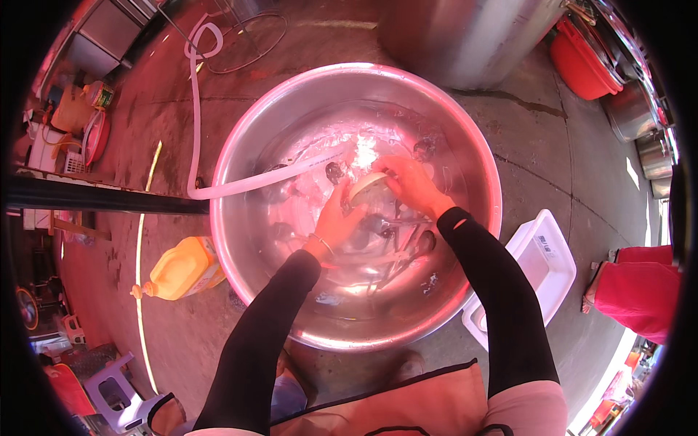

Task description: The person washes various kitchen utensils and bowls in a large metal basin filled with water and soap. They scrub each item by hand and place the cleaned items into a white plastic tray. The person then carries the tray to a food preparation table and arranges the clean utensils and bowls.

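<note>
A large round metal basin (240,240) of water stands on the floor before me. Over the water, a small bowl (368,185) with a pale rim is tilted between my hands. My left hand (339,217) grips its near left side, thumb and fingers spread around it. On the far right side, the bent fingers of my right hand (410,182) hold the rim. Under the surface lie several dark, long-handled utensils (403,234), blurred by ripples and glare. A translucent hose (256,183) crosses the basin's left rim, its end near the bowl.
An orange-yellow jug (182,268) with a pump top lies left of the basin. White plastic tubs (548,267) stand at its right. Beyond the basin is a big metal drum (469,38). A person in red trousers (635,283) is at far right. A dark bar (114,199) reaches the left rim.
</note>
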The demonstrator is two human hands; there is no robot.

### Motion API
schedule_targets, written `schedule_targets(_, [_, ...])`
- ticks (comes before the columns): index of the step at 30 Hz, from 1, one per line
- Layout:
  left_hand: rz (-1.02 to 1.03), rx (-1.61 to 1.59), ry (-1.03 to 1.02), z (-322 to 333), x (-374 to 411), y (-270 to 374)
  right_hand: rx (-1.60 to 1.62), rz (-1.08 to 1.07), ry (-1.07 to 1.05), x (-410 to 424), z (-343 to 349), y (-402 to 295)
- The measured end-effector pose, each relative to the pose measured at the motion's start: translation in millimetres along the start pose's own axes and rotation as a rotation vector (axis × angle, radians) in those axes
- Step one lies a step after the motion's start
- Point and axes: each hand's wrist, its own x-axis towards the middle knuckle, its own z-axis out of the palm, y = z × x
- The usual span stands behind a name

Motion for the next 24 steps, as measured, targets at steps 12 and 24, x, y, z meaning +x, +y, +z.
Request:
schedule_targets(12, [0.098, 0.185, 0.196, 35, -10, 100, -0.085, 0.258, 0.269, -85, -25, -79])
schedule_targets(24, [0.029, 0.062, -0.449, 79, -33, 142, -0.059, 0.208, 0.476, -160, -100, -108])
